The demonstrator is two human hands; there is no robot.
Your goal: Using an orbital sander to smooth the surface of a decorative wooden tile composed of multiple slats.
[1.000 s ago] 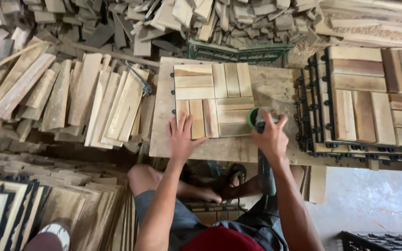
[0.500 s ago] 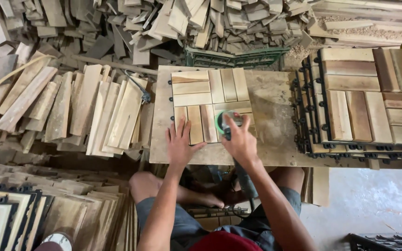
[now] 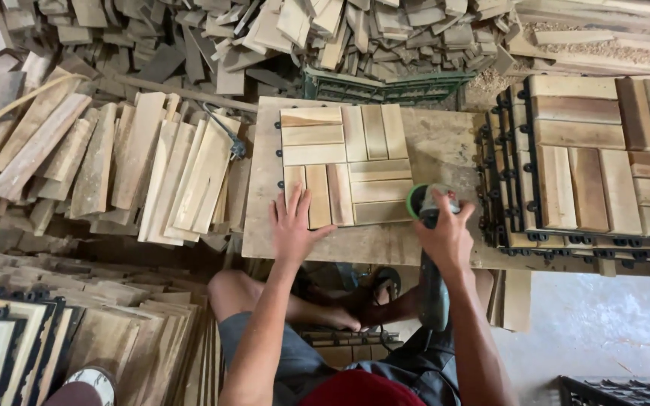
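Note:
A square wooden deck tile (image 3: 346,164) made of several slats lies on a worn workbench (image 3: 445,143). My left hand (image 3: 293,225) presses flat on the tile's near left corner, fingers spread. My right hand (image 3: 445,234) grips a green-guarded angle grinder (image 3: 424,207), whose disc sits at the tile's near right edge. The grinder's dark body runs back under my forearm toward my lap.
A stack of finished tiles on black plastic grids (image 3: 588,162) stands to the right. Loose wooden slats (image 3: 152,169) are piled left of the bench, offcuts (image 3: 340,30) heap behind it, a green crate (image 3: 385,84) sits at the back, more tiles (image 3: 31,353) lie lower left.
The grinder in my right hand swept left over the tile, then back to its right edge. My left hand stayed pressed on the tile.

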